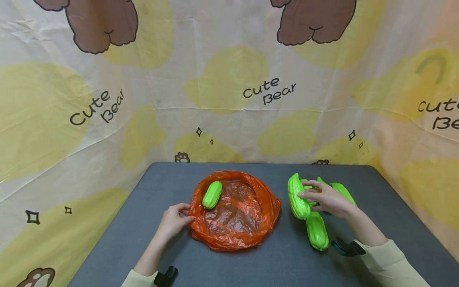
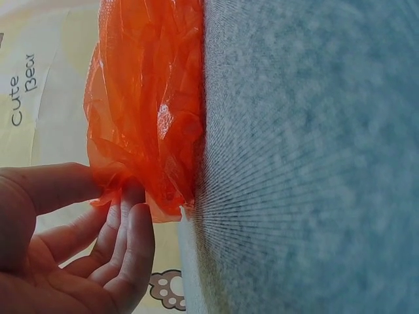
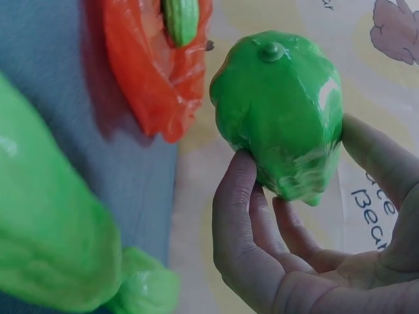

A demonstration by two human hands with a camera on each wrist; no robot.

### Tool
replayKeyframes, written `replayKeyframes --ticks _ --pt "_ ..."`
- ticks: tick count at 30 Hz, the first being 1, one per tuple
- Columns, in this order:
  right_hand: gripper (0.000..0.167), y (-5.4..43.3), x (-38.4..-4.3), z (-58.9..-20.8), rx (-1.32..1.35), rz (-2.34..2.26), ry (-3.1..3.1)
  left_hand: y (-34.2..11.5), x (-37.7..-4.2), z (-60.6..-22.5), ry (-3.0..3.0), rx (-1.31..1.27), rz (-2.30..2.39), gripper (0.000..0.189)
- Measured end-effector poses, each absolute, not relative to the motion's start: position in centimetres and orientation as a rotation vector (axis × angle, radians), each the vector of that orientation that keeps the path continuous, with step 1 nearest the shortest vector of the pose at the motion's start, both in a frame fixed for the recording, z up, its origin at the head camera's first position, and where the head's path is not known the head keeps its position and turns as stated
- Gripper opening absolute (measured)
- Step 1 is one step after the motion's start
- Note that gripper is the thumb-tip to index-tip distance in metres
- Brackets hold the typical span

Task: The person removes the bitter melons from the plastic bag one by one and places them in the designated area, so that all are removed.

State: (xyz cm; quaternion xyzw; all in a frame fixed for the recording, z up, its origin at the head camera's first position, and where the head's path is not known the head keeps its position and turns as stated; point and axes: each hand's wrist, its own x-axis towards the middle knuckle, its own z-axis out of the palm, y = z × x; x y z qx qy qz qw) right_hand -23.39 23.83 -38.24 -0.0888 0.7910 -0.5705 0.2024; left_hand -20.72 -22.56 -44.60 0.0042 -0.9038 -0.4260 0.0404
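Observation:
My left hand (image 1: 173, 220) pinches the left rim of an orange-red plastic bag (image 1: 271, 215), which stands wide open on the table. In the left wrist view, thumb and fingers close on a gathered fold of the bag (image 2: 147, 111). One shiny green bitter melon (image 1: 212, 195) lies inside the bag, toward its left side. To the right of the bag, my right hand (image 1: 328, 197) grips another bitter melon (image 1: 296, 197) by its side, raised above the table. The right wrist view shows this held bitter melon (image 3: 278, 111) end-on, between thumb and fingertips.
Below the right hand lies a bitter melon (image 1: 317, 231). Another bitter melon (image 1: 344, 193) sits behind the hand, with more partly hidden by it. A printed cloth (image 1: 222, 87) hangs behind the dark grey table (image 1: 272, 267). Each wrist wears a black strap (image 1: 348, 247).

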Motion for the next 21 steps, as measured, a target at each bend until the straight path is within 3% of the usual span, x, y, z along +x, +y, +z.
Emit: replayKeyframes --ticks 21 --pt "0.078 27.6 -21.5 -39.0 -0.151 -1.514 2.269 -22.4 -20.7 -44.4 -2.775 0.006 -1.31 0.027"
